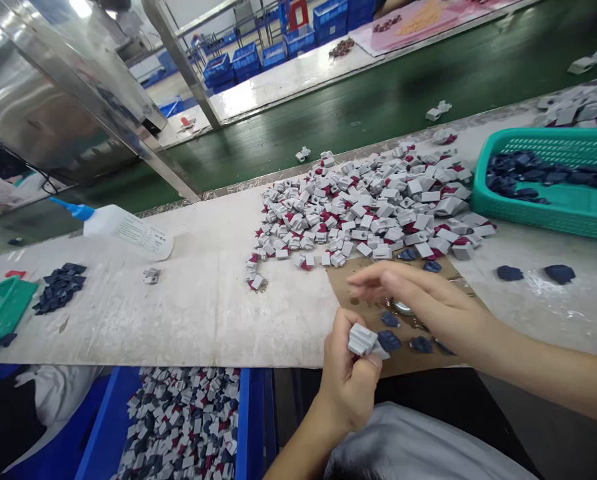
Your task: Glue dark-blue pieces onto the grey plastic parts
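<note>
A small grey, ribbed plastic block (362, 339) is pinched in the closed grip of the left hand (351, 383), at the near edge of a brown cardboard sheet (341, 290) laid on the worn white desk (203, 313). The right hand (423, 300) is held over the sheet, blurred, its grip open and fingers stretched, with nothing seen in it. Dark blue pieces (421, 345) are scattered on the cardboard beneath it. Beyond the sheet a heap of grey-and-red blocks (358, 207) is spread. To the sheet's right a teal mesh basket (553, 213) of navy pieces is seen. Far to the sheet's left a white glue bottle (128, 227) with a blue nozzle is laid flat, its label print too small to be read. Below and left of the sheet, a blue crate (243, 420) is filled with more blocks.
</note>
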`<state>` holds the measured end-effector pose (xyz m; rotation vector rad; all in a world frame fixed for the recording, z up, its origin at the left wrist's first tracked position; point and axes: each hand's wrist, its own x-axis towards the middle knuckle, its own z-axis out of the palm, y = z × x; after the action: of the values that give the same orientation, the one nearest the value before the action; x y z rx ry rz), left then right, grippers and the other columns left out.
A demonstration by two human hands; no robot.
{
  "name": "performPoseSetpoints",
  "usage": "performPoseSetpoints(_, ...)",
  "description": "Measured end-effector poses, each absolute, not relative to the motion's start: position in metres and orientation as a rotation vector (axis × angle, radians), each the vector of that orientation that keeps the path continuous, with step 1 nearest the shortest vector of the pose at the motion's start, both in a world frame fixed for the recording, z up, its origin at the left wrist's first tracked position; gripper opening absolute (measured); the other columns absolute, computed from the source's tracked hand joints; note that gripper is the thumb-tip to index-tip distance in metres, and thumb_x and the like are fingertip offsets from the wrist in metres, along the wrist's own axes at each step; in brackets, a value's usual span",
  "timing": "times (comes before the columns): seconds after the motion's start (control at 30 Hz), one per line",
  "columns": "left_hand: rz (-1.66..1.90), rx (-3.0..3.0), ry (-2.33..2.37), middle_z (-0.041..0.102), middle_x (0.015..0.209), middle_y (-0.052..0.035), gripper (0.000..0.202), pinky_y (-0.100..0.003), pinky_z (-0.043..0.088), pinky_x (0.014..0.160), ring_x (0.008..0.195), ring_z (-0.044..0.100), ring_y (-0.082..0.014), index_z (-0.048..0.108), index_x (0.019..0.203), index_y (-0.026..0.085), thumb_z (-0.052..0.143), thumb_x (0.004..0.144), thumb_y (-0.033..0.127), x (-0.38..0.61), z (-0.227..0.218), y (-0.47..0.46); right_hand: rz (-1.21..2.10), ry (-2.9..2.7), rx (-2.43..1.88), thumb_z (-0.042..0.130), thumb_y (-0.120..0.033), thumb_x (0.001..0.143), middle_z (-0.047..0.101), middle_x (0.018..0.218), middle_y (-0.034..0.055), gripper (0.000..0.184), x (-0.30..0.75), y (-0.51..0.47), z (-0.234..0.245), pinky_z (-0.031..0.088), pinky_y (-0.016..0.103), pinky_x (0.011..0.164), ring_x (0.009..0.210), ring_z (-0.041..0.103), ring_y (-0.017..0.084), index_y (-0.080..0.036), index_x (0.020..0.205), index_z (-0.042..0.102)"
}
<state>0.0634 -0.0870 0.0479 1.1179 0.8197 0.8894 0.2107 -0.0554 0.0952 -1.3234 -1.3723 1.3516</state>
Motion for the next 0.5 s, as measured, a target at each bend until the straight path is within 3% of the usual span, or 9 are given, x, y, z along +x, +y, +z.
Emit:
performPoseSetpoints(0.1,0.974,1.167,0.849,0.043,0.074,0.0008,0.04,-0.024,0.036,0.065,0.067,0.038,-0.0111,0.044,0.084,0.018,0.039,0.089,0.057,0.075,0.052,-0.087,1.634,-1.203,-1.285,0.039,-0.076,0.078,0.067,0.087,0.0081,0.067,0.188,-0.046,0.103,0.049,0.028,0.075,0.085,0.063,0.018,-0.016,0.092,0.064)
performPoseSetpoints(0.2,1.112,1.278,0.999,0.052,0.084,-0.0037,0.05,-0.026,0.039,0.082,0.082,0.047,-0.0147,0.051,0.084,0.017,0.022,0.095,0.056,0.086,0.055,-0.089,1.807,-1.138,-1.248,0.036,-0.077,0.078,0.067,0.075,0.0082,0.069,0.175,-0.044,0.107,0.049,0.026,0.068,0.072,0.063,0.016,-0.014,0.081,0.064)
performPoseSetpoints(0.33,1.198,1.337,1.131,0.055,0.079,-0.0049,0.054,-0.026,0.043,0.078,0.078,0.051,-0.016,0.054,0.08,0.017,0.02,0.095,0.057,0.093,0.054,-0.092,1.724,-1.157,-1.152,0.032,-0.074,0.083,0.065,0.063,0.0069,0.069,0.173,-0.05,0.103,0.05,0.026,0.065,0.067,0.064,0.016,-0.014,0.065,0.062)
performPoseSetpoints(0.5,1.202,1.353,1.17,0.061,0.079,-0.0061,0.058,-0.029,0.046,0.078,0.077,0.055,-0.0176,0.06,0.079,0.019,0.023,0.092,0.061,0.092,0.047,-0.094,1.569,-1.204,-1.066,0.029,-0.07,0.087,0.067,0.067,0.006,0.067,0.175,-0.062,0.096,0.05,0.027,0.067,0.069,0.064,0.016,-0.016,0.066,0.063)
